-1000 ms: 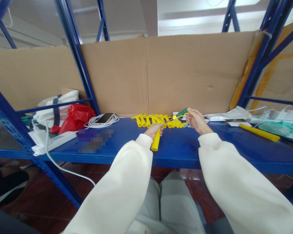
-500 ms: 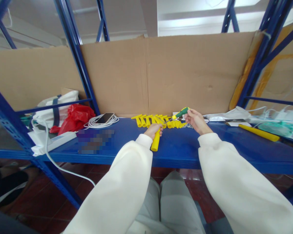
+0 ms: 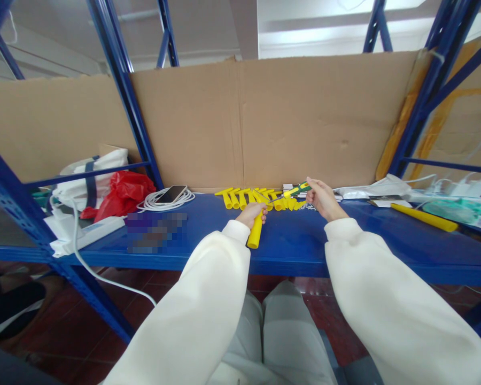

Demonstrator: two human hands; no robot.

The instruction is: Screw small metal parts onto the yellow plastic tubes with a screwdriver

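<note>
My left hand (image 3: 251,213) is closed around a yellow plastic tube (image 3: 256,233) that rests on the blue shelf (image 3: 312,243), its lower end pointing toward me. My right hand (image 3: 324,199) grips a screwdriver with a green and yellow handle (image 3: 297,189); its thin shaft slants left and down toward the top of the tube. Just behind both hands lies a row of several yellow plastic parts (image 3: 250,197).
A phone (image 3: 172,193) lies on a coil of white cable (image 3: 157,201) at left, beside a red bag (image 3: 122,193) and a white power strip (image 3: 92,231). A long yellow tube (image 3: 425,217), papers and chargers lie at right. A cardboard sheet (image 3: 296,117) backs the shelf.
My right hand has lowered the screwdriver handle slightly, flattening its angle. The left hand and tube have not moved.
</note>
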